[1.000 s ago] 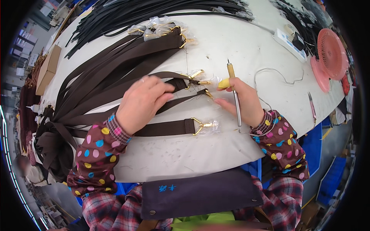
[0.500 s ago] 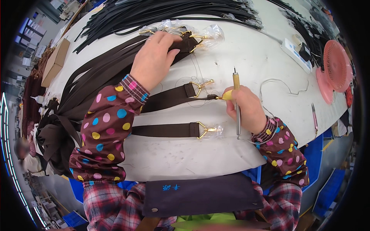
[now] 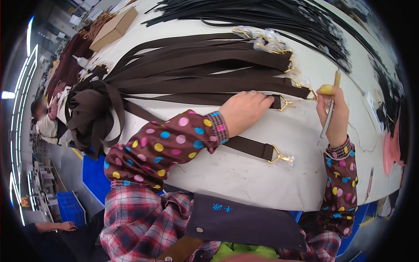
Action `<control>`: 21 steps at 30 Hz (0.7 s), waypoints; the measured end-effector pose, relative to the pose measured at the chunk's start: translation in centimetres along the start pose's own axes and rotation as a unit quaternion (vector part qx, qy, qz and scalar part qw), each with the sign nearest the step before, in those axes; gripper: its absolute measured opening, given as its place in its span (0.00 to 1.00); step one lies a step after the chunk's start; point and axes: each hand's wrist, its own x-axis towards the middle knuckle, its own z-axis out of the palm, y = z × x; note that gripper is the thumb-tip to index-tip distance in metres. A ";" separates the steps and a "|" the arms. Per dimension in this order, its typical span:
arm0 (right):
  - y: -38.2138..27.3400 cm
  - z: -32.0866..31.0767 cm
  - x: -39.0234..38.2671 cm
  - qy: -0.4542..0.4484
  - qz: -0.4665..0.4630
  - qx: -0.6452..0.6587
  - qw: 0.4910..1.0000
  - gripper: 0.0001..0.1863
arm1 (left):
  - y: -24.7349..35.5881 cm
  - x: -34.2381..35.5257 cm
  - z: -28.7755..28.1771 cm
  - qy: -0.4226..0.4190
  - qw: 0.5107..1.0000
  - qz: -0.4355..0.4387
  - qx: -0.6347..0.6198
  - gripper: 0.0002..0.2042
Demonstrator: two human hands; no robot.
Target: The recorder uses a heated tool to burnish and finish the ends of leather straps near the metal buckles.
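Note:
My left hand [image 3: 246, 112] lies over a dark brown webbing strap [image 3: 192, 100] with its fingers bent together onto the strap near the end; its thumb is hidden. Past the fingertips, that strap ends in a gold metal hook [image 3: 284, 104]. Upright in my right hand [image 3: 335, 118] is a slim pen-shaped tool [image 3: 328, 120] with a metal shaft, a tan upper end and a cord. A yellow cover [image 3: 326, 90] sits on one of its fingers, close to the gold hook [image 3: 312, 93] of a neighbouring strap. Another brown strap [image 3: 251, 147] with a plastic-wrapped hook [image 3: 281, 156] lies nearer me.
More brown straps [image 3: 209, 59] fan out behind, gathered into a coiled heap [image 3: 94, 109] at left. Black straps [image 3: 257, 19] cover the table's far side. A cardboard box [image 3: 114, 28] stands far left; a pink fan [image 3: 391, 150] and a pen-like tool [image 3: 370, 181] are at right.
The view has swung left. My left hand has left the far hook bundle and come down onto a nearer strap. My right hand still holds the pen-shaped tool, now tilted more.

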 end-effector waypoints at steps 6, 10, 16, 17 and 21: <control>-0.3 -0.3 0.1 -0.014 0.033 -0.002 0.999 0.13 | 0.1 0.6 0.9 0.038 0.996 0.007 0.078 0.17; -0.1 -0.7 0.1 -0.019 0.078 0.010 0.997 0.12 | 0.3 0.9 0.8 0.048 0.998 0.019 0.042 0.17; -0.7 -0.3 0.5 -0.012 0.058 0.029 0.998 0.12 | -0.5 1.6 0.5 -0.008 0.990 0.019 0.138 0.16; -0.8 -0.3 0.4 -0.010 0.062 0.021 0.998 0.12 | -0.6 1.6 0.3 -0.003 0.991 0.026 0.133 0.16; -0.7 -0.5 -0.1 -0.001 0.076 0.019 0.997 0.12 | 0.5 1.3 -1.2 -0.020 0.990 -0.068 -0.120 0.10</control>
